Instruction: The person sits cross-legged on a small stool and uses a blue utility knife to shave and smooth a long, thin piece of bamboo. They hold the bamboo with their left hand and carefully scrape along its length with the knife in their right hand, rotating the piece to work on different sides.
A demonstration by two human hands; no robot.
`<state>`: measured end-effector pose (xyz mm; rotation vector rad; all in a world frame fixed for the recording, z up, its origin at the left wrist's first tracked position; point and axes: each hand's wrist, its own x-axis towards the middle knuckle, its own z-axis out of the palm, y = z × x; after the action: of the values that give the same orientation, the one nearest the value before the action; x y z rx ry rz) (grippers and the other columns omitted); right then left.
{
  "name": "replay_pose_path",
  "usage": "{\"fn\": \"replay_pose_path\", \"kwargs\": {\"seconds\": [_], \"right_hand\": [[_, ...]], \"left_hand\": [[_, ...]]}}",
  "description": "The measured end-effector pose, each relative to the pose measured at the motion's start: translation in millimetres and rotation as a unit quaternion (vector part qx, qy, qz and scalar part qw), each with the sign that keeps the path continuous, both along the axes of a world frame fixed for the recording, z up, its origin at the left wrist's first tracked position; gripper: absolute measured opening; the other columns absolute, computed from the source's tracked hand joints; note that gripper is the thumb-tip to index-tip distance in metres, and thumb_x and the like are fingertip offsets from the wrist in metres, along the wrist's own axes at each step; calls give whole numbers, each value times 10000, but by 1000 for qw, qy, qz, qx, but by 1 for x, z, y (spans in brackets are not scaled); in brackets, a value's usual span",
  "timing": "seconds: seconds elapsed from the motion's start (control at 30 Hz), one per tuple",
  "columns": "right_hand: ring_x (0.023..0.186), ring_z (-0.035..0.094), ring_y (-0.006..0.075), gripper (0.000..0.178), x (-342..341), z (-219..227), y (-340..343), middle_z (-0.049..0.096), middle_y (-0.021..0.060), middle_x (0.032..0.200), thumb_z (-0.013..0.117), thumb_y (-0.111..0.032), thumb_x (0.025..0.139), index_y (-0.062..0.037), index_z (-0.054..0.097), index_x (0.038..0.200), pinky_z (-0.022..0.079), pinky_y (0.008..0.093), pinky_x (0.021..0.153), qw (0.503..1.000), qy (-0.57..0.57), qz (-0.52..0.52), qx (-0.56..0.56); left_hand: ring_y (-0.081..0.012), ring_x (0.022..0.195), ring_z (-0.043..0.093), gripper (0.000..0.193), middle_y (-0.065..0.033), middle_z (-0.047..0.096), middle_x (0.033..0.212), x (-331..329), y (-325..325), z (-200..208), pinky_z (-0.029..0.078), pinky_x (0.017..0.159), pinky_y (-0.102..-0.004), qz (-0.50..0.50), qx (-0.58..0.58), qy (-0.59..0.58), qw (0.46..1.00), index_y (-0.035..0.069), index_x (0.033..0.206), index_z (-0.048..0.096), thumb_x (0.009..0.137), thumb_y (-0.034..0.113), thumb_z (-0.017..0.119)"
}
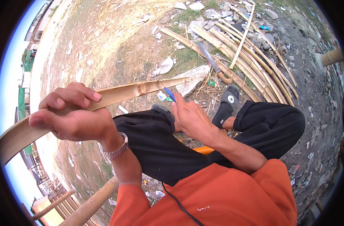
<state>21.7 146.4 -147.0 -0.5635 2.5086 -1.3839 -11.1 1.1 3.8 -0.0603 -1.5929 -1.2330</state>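
My left hand [76, 113], with a metal watch [117, 147] at its wrist, is closed around a long split bamboo strip [119, 94]. The strip slants up from the left edge, its hollow inner side showing and a node partway along. Its far end lies over or just in front of a pale wood block [192, 81]. Between the fingers of my right hand [192, 116] is a slim blue pen [169, 94]. The pen's thin tip points at the strip beyond the node and seems to touch it.
Several split bamboo strips [251, 60] lie in a pile ahead to the right. A long-bladed knife [209, 56] with a curved wooden handle rests across them. Bamboo poles [92, 199] stand at lower left, another [332, 57] at far right. Stones and litter dot the ground.
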Motion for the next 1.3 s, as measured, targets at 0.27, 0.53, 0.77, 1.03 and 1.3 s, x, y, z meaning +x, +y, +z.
{"fn": "replay_pose_path", "kwargs": {"seconds": [0.27,0.53,0.77,1.03,1.3], "right_hand": [[545,563,433,199,-1,-7,-3,536,227,545,436,-148,902,35,396,968,459,512,503,1000,-11,-13,-10],[544,529,465,192,-7,-41,-1,520,260,553,426,-153,905,14,406,996,403,544,525,999,-23,-35,-14],[563,532,473,220,-1,-25,-6,522,280,574,427,-186,901,-1,395,1016,421,546,552,998,-41,-46,-10],[590,538,474,223,-3,-29,-7,535,266,590,426,-187,904,-3,389,1023,413,558,568,999,-35,-39,13],[556,531,476,223,-7,-48,-8,520,264,564,428,-191,905,-11,373,1024,416,558,536,999,-11,-41,19]], "left_hand": [[-113,311,295,511,-15,313,428,-2,-3,1,289,287,-227,5,12,4,1000,108,676,352,938,541,278],[-110,311,246,516,-10,303,414,-5,-4,0,259,323,-220,-54,29,7,998,118,680,352,938,551,242],[-104,309,244,515,-6,297,404,-2,-3,-1,255,319,-220,-78,20,11,997,120,675,358,945,537,225],[-94,301,243,493,1,289,405,-3,-5,-1,239,306,-210,-85,30,23,996,117,671,365,953,509,262],[-96,321,228,494,1,273,413,-4,-7,0,222,325,-219,-72,48,26,996,115,658,359,947,511,301]]}}
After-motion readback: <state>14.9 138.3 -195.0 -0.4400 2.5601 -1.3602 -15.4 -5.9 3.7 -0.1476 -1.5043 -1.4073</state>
